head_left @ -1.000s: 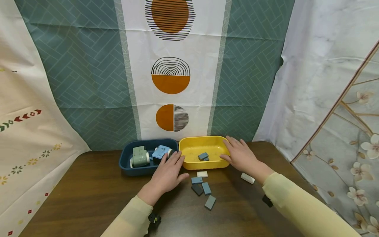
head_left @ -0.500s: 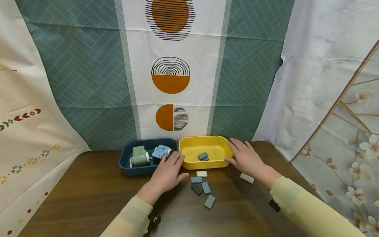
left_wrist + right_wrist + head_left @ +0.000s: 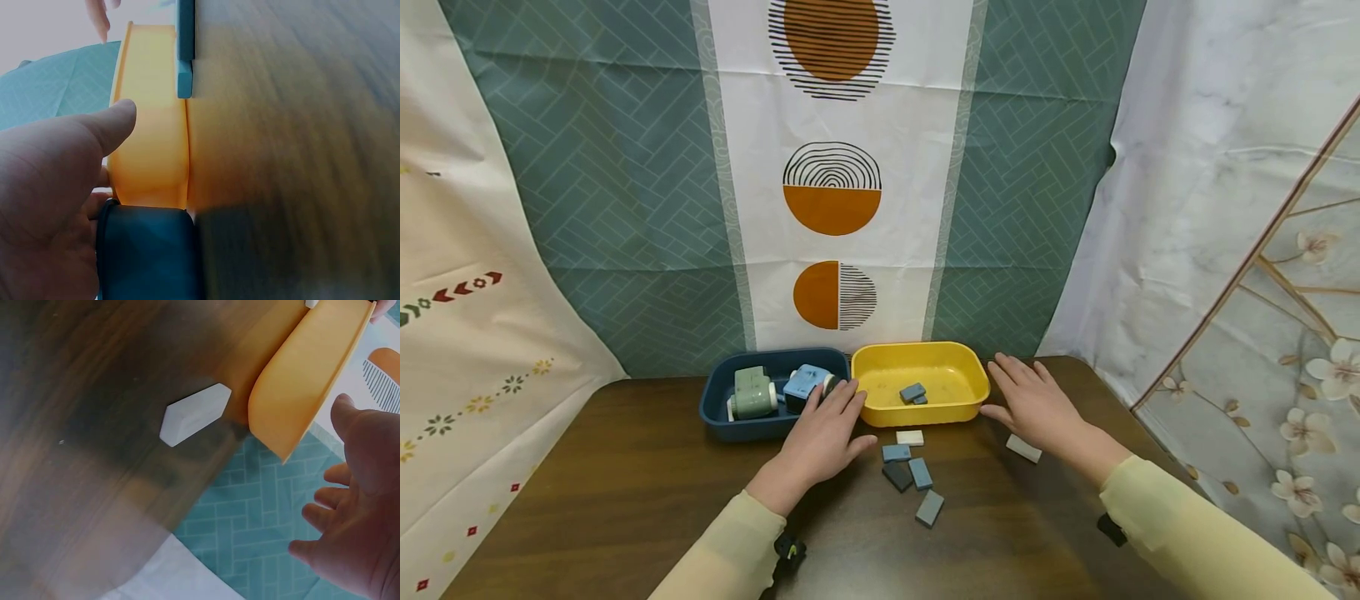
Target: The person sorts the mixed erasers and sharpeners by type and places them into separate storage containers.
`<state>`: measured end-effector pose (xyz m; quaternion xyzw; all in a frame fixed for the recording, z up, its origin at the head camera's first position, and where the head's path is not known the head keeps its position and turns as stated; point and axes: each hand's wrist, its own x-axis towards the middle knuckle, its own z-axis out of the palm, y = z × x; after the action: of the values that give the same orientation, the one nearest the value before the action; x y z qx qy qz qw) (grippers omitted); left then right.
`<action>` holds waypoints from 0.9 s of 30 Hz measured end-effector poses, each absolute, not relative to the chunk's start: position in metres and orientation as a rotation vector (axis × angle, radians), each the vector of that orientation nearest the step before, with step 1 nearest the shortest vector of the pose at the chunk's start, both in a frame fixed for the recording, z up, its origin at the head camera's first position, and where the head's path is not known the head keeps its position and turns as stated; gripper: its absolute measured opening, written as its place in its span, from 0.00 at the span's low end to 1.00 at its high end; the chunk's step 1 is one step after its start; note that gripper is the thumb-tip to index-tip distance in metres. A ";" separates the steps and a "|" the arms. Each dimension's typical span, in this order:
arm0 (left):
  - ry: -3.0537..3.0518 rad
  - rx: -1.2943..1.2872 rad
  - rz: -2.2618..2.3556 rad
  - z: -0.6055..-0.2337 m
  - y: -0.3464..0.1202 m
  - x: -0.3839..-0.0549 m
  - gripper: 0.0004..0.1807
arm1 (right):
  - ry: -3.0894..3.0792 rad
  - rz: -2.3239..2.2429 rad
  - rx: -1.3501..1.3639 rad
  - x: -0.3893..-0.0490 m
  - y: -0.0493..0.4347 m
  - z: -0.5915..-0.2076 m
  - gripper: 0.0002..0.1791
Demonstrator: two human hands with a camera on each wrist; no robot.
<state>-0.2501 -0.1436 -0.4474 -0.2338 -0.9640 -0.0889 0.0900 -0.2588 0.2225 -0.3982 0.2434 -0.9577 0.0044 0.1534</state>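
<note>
My left hand [image 3: 823, 435] has its fingers extended over the inner ends of the navy tray [image 3: 722, 432] and the yellow tray [image 3: 940, 414]. In the left wrist view its thumb [image 3: 119, 125] stands out beside the yellow wall; whether the fingertips touch a rim is hard to tell. To the right of the yellow tray, my right hand [image 3: 1037, 412] hovers with fingers spread, holding nothing. Small blue-grey blocks [image 3: 912, 391] lie inside the yellow tray. Beneath the right hand, a white block [image 3: 195, 415] lies on the table.
In front of the trays lie a white block [image 3: 910, 437], a blue block [image 3: 896, 453], a dark block [image 3: 897, 477] and grey-blue ones [image 3: 929, 508]. The navy tray holds a green toy [image 3: 752, 395] and a light blue toy [image 3: 805, 383]. A patterned curtain [image 3: 647, 208] hangs behind the table.
My right hand has drawn away to the right from the yellow tray's end, leaving a small gap. The left hand has stayed in place, and the blocks lie as before.
</note>
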 end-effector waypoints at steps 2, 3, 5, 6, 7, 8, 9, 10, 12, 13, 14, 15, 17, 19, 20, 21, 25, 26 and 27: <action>-2.865 -0.694 -0.260 -0.447 -0.143 -0.250 0.44 | -2.742 -0.001 0.701 -0.257 0.225 -0.399 0.42; -2.867 -0.692 -0.253 -0.447 -0.143 -0.250 0.44 | -2.739 -0.005 0.703 -0.256 0.226 -0.399 0.42; -2.866 -0.693 -0.250 -0.447 -0.143 -0.251 0.44 | -2.732 -0.014 0.703 -0.253 0.229 -0.399 0.41; -2.865 -0.694 -0.254 -0.447 -0.143 -0.251 0.44 | -2.733 -0.014 0.702 -0.252 0.230 -0.400 0.41; -2.866 -0.694 -0.252 -0.447 -0.143 -0.251 0.44 | -2.734 -0.015 0.701 -0.251 0.232 -0.400 0.41; -2.869 -0.693 -0.249 -0.447 -0.143 -0.251 0.44 | -2.734 -0.013 0.701 -0.249 0.233 -0.401 0.41; -2.870 -0.692 -0.250 -0.447 -0.143 -0.251 0.44 | -2.737 -0.012 0.699 -0.248 0.234 -0.401 0.41; -2.872 -0.691 -0.250 -0.447 -0.143 -0.251 0.44 | -2.740 -0.010 0.696 -0.247 0.236 -0.402 0.42; -2.875 -0.689 -0.248 -0.447 -0.143 -0.251 0.44 | -2.742 -0.007 0.690 -0.246 0.239 -0.404 0.41; -2.877 -0.687 -0.245 -0.447 -0.143 -0.250 0.44 | -2.746 -0.008 0.686 -0.246 0.240 -0.405 0.41; -2.877 -0.687 -0.246 -0.447 -0.143 -0.250 0.44 | -2.749 -0.010 0.682 -0.245 0.242 -0.406 0.41; -2.876 -0.687 -0.246 -0.447 -0.143 -0.250 0.44 | -2.750 -0.015 0.680 -0.245 0.244 -0.407 0.41; -2.877 -0.688 -0.245 -0.446 -0.143 -0.250 0.44 | -2.745 -0.020 0.677 -0.244 0.247 -0.409 0.40; -2.875 -0.690 -0.244 -0.446 -0.143 -0.249 0.44 | -2.734 -0.025 0.681 -0.243 0.249 -0.411 0.40; -2.874 -0.693 -0.245 -0.446 -0.143 -0.249 0.44 | -2.726 -0.026 0.683 -0.242 0.251 -0.412 0.39; -2.874 -0.694 -0.247 -0.446 -0.143 -0.249 0.44 | -2.719 -0.027 0.685 -0.241 0.252 -0.413 0.38; -2.872 -0.699 -0.255 -0.446 -0.143 -0.249 0.44 | -2.699 -0.029 0.696 -0.237 0.256 -0.417 0.34; -2.871 -0.700 -0.255 -0.447 -0.143 -0.249 0.44 | -2.700 -0.026 0.694 -0.236 0.257 -0.417 0.33; -2.871 -0.700 -0.256 -0.447 -0.143 -0.249 0.44 | -2.699 -0.029 0.696 -0.236 0.258 -0.418 0.33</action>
<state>-0.2493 -0.1434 -0.4466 -0.2350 -0.9642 -0.0859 0.0877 -0.2358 0.2581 -0.4183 0.2457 -0.9531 -0.0104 0.1764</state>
